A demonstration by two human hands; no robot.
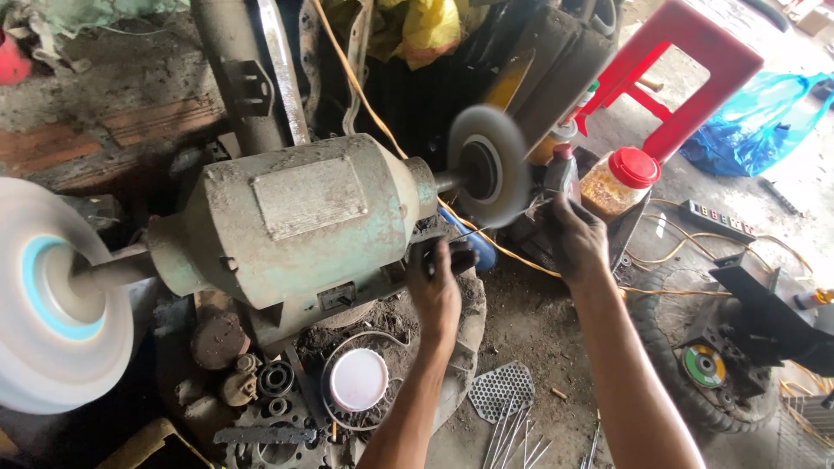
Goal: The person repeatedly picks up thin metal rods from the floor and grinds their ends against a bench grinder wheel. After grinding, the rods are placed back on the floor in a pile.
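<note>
Thin metal rod (pixel 486 227) held under spinning grey wheel (pixel 489 165), long axis running 8-to-2 o'clock. Left hand (pixel 437 282) grips low end, right hand (pixel 573 239) probably pinches high end, blurred. Green bench grinder (pixel 295 226) at 9 o'clock.

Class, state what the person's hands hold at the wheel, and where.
A thin metal rod, held near each end: left hand and right hand.

The bench grinder (pixel 295 230) sits centre, a buffing wheel (pixel 52 300) on its left, a grinding wheel (pixel 488 165) on its right. Right of that stands a jar (pixel 618 181); behind, a stool (pixel 691 61).
</note>
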